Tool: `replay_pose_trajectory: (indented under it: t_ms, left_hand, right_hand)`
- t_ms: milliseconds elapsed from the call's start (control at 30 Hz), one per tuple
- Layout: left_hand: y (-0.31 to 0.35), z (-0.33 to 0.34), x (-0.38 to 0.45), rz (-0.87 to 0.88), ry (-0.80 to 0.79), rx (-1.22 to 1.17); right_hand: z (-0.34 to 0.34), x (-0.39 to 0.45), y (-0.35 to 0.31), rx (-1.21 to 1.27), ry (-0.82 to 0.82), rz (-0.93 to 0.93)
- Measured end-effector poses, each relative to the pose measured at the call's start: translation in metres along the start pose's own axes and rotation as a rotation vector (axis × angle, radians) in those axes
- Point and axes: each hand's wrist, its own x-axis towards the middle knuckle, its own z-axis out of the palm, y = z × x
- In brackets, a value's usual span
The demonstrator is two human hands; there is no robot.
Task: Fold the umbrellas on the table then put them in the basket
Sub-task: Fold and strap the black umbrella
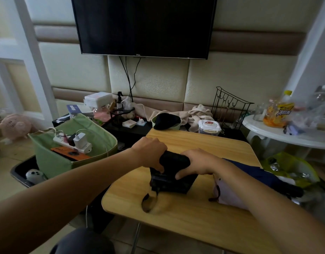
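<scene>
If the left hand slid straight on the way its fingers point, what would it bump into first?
Probably the right hand. The left hand grips the black umbrella, fingers pointing right along it, and the right hand holds the same umbrella just beyond. Depth is hard to judge.

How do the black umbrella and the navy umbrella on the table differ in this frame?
The black umbrella lies mid-table, gripped by both the left hand and the right hand; the navy umbrella lies at the table's right edge, partly hidden under the right forearm, held by neither hand. The black one looks bundled short; the navy one stretches longer. Both rest on the wooden table.
</scene>
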Motion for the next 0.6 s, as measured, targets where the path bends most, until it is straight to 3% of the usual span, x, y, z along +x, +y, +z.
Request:
replay_pose_trajectory:
  t_ms: [67,133,267,400,467,533,600]
  left_hand:
    - [-0.002,-0.001,0.000,-0.001,-0.010,0.023]
    - [0.001,-0.004,0.001,-0.012,-0.025,-0.002]
    - [0.002,-0.010,0.004,-0.021,-0.048,-0.101]
    - [-0.001,-0.010,0.005,0.005,-0.150,-0.274]
    - [-0.005,-0.007,0.005,0.010,-0.253,-0.432]
    - [-0.008,-0.003,0.004,0.026,-0.359,-0.560]
    - [-0.008,-0.004,0.003,0.040,-0.411,-0.561]
  right_hand:
    - [-0.001,-0.003,-0.003,0.104,-0.051,0.038]
    - [-0.002,-0.004,-0.006,0.084,0.022,0.039]
    - [0.002,-0.004,-0.006,-0.278,0.216,-0.048]
    - [0.011,-0.008,-0.004,-0.406,0.341,-0.075]
    - [0.014,-0.007,-0.006,-0.360,0.314,-0.053]
    - [0.013,-0.008,-0.009,-0.267,0.188,-0.012]
    - [0.010,-0.008,-0.010,-0.176,0.079,0.015]
